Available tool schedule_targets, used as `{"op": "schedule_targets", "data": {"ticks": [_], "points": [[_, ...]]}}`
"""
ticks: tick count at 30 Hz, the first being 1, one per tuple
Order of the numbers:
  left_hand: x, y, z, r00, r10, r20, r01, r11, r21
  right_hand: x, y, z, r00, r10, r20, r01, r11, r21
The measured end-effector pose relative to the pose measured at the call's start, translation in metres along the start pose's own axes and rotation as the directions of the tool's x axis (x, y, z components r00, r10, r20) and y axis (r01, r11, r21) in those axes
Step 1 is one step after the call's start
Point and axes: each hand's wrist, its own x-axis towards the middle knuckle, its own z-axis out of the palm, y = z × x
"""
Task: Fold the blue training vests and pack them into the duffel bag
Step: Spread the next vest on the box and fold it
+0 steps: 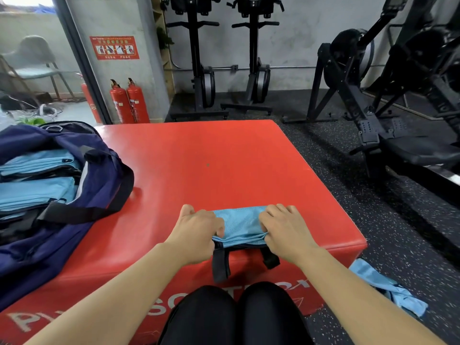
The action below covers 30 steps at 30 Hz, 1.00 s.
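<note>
A folded light-blue training vest point(240, 225) lies at the near edge of the red padded box point(224, 165), its black straps hanging over the front. My left hand point(198, 230) grips the vest's left end with curled fingers. My right hand point(283, 227) pinches its right end, thumb tucked under the fold. The navy duffel bag point(82, 175) sits open on the box's left side, with several folded blue vests point(34, 185) stacked inside. One more blue vest point(388, 287) lies crumpled on the floor to my right.
Black rowing machines point(398, 95) stand on the speckled rubber floor to the right and along the back wall. Two red fire extinguishers point(129, 100) stand by a pillar behind the box. My knees point(236, 314) press against the box front.
</note>
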Motion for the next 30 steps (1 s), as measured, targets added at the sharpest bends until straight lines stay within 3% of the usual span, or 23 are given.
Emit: {"op": "schedule_targets", "data": {"ticks": [3, 5, 7, 9, 12, 14, 15, 19, 30], "points": [[0.010, 0.004, -0.018, 0.971, -0.226, -0.079, 0.201, 0.948, -0.246, 0.000, 0.003, -0.002, 1.000, -0.008, -0.017, 0.009, 0.999, 0.051], [0.026, 0.007, -0.021, 0.929, -0.325, -0.177, 0.244, 0.897, -0.368, 0.002, 0.003, -0.006, 0.999, 0.000, -0.036, 0.003, 0.996, 0.093], [0.037, 0.014, -0.014, 0.940, -0.307, -0.152, 0.246, 0.913, -0.326, 0.000, 0.001, -0.007, 1.000, -0.022, -0.007, 0.022, 0.992, 0.125], [0.039, 0.020, 0.003, 0.971, -0.238, 0.004, 0.235, 0.957, -0.171, -0.002, 0.000, -0.010, 0.999, -0.022, 0.044, 0.015, 0.988, 0.155], [0.028, 0.024, 0.027, 0.960, -0.228, 0.160, 0.239, 0.970, -0.051, 0.000, -0.004, -0.016, 0.996, 0.094, 0.002, -0.092, 0.967, 0.236], [0.022, 0.026, 0.035, 0.961, -0.240, 0.135, 0.246, 0.969, -0.033, 0.009, -0.013, -0.019, 0.989, 0.137, -0.059, -0.119, 0.963, 0.244], [0.019, 0.027, 0.038, 0.964, -0.243, 0.112, 0.245, 0.969, -0.011, 0.014, -0.019, -0.019, 0.993, 0.117, -0.014, -0.111, 0.968, 0.224], [0.009, 0.029, 0.050, 0.974, -0.224, 0.021, 0.223, 0.974, 0.033, 0.013, -0.038, -0.001, 0.923, 0.071, 0.377, -0.149, 0.972, 0.181], [0.003, 0.026, 0.074, 0.968, -0.246, -0.057, 0.237, 0.962, -0.135, -0.010, -0.042, 0.022, 0.914, 0.173, 0.366, -0.257, 0.946, 0.195]]}}
